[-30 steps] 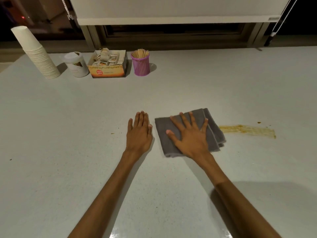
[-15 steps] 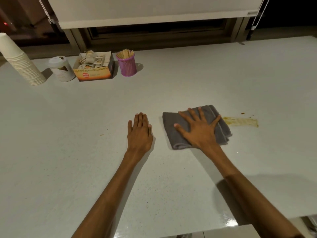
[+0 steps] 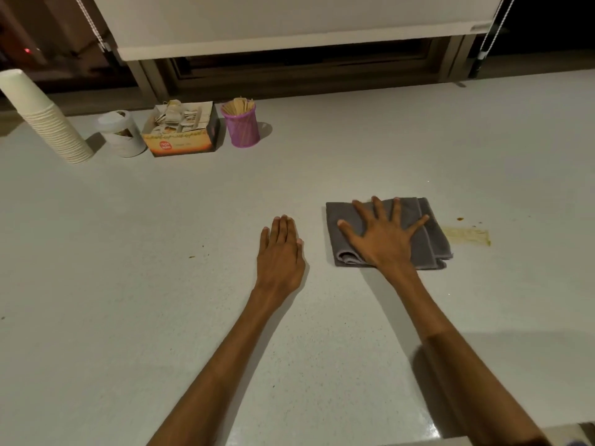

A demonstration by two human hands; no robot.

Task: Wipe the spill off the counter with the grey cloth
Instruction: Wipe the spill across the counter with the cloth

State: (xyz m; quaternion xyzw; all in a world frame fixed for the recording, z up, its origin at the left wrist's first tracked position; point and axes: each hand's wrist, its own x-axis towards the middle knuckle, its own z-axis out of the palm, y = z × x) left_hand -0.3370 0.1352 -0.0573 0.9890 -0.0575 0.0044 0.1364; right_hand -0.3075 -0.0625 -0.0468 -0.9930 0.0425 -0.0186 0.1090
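Left of the grey cloth (image 3: 428, 235), the left hand (image 3: 280, 252) is laid flat on the counter (image 3: 161, 284), holding nothing. The cloth is pressed under the splayed right hand (image 3: 383, 239). Spill (image 3: 467, 235) just right of it looks shorter than a second ago; wipe judged partway done.

Soft matt cloth (image 3: 428, 239); smooth speckled counter (image 3: 161, 284), glossy near its edge; paper cups (image 3: 45, 120); cardboard box (image 3: 182, 136).

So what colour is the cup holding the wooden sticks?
Purple mesh cup, seen from the head camera.
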